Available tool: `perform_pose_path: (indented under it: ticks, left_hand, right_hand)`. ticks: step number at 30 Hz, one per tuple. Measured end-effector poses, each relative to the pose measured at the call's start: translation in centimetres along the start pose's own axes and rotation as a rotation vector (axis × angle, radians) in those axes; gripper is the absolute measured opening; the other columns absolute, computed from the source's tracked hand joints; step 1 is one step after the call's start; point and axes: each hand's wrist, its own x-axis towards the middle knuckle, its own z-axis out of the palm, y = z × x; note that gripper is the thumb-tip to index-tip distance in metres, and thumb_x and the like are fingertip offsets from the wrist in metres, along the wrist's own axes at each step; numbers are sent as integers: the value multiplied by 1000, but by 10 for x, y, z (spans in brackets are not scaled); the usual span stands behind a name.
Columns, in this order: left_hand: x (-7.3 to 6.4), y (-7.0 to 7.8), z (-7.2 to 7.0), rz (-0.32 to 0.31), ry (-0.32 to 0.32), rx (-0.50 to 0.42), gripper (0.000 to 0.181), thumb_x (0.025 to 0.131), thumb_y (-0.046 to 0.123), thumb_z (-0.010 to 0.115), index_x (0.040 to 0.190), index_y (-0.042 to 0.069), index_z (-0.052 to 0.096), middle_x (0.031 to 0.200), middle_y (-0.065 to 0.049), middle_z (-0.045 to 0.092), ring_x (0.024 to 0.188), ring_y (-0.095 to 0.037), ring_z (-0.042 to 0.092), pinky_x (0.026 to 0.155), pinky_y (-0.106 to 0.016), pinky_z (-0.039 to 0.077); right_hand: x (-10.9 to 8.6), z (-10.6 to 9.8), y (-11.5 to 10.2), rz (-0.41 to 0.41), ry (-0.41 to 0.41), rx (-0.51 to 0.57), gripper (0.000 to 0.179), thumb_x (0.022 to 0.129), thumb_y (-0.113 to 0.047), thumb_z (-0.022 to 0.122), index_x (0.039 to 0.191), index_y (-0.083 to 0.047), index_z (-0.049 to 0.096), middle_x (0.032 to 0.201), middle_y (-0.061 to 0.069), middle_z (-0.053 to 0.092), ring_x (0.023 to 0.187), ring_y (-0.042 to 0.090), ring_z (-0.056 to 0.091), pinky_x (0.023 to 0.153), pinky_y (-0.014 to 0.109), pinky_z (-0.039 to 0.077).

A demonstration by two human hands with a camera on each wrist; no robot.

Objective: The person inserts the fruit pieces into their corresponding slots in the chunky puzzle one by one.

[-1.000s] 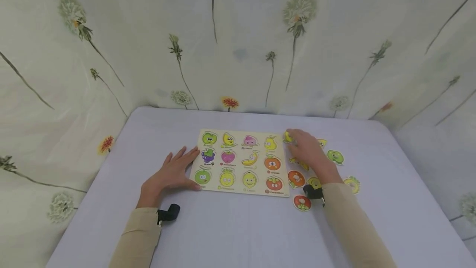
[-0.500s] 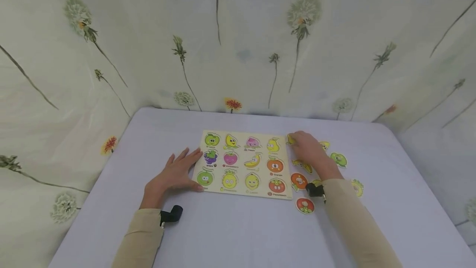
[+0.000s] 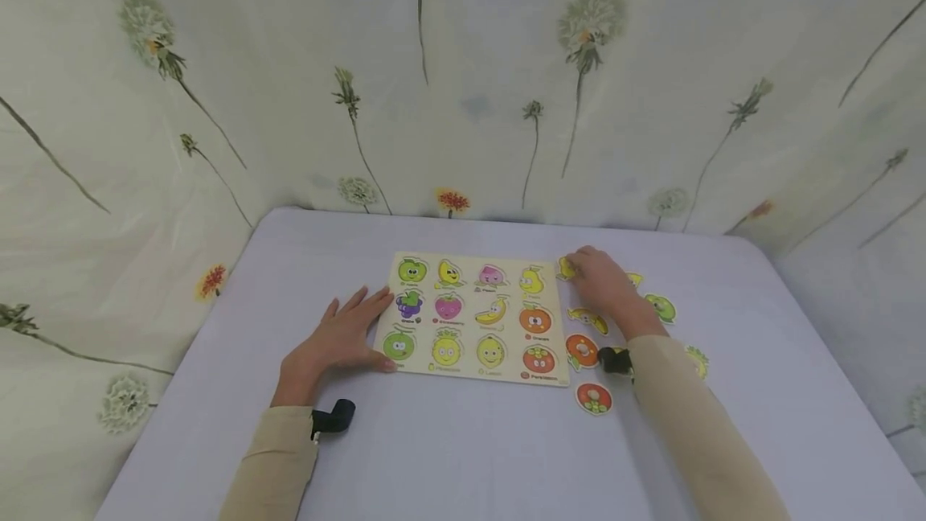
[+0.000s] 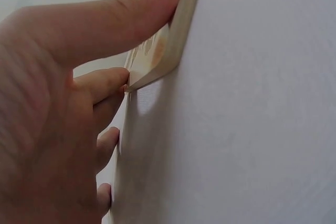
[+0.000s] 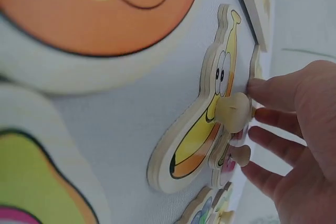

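A pale wooden peg-puzzle board (image 3: 465, 262) printed with cartoon fruits lies on the white cloth. My left hand (image 3: 343, 336) rests at its left side, fingers spread along the edge. In the left wrist view the thumb (image 4: 121, 22) lies on the board near a corner. Just beyond the board's upper right corner, my right hand (image 3: 608, 288) pinches a yellow fruit puzzle piece (image 3: 567, 268), partly hidden by the fingers. In the right wrist view, the banana piece (image 5: 189, 142) with its wooden knob (image 5: 233, 112) lies close to the right fingers.
Several loose pieces lie right of the board: an orange (image 3: 581, 352), a red persimmon (image 3: 595, 399), a green apple-like piece (image 3: 661, 308) and a pineapple (image 3: 698, 362) partly behind the sleeve. A flower-printed curtain (image 3: 463, 87) hangs behind the table (image 3: 448, 457).
My right hand has shifted slightly at the yellow piece, showing more of the banana piece below. The head view has moved a little. My left hand stays on the board.
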Motion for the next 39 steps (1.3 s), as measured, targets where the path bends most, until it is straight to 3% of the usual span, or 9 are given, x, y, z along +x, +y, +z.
perform_pose_path:
  ticks: [9,16,23,39]
  left_hand:
    - [-1,0,-1,6,5,-14,115,66,55,85,158,16,27,167,-1,23,156,-33,11,123,-65,3]
    - [-1,-1,2,9,8,-12,116,66,57,84,158,17,27,167,-1,23,156,-33,10,124,-64,3]
    - [1,-3,2,10,18,1,116,65,58,84,158,17,27,167,0,23,156,-32,10,123,-65,3]
    - [-2,1,-4,5,10,1,115,65,56,85,158,16,29,166,-1,24,156,-33,12,123,-65,5]
  right_hand:
    - [6,0,3,-21,35,5,38,104,-20,45,138,-7,56,135,12,57,133,35,49,114,55,39]
    - [10,3,9,-105,81,-20,30,101,-14,52,128,-9,64,123,8,63,124,32,55,110,53,43]
    - [13,-2,3,-182,63,-19,25,101,-7,51,117,-7,70,110,8,63,111,29,57,105,50,46]
    - [17,-5,-8,-109,31,2,20,96,-1,52,110,-4,67,102,11,57,97,27,51,93,46,47]
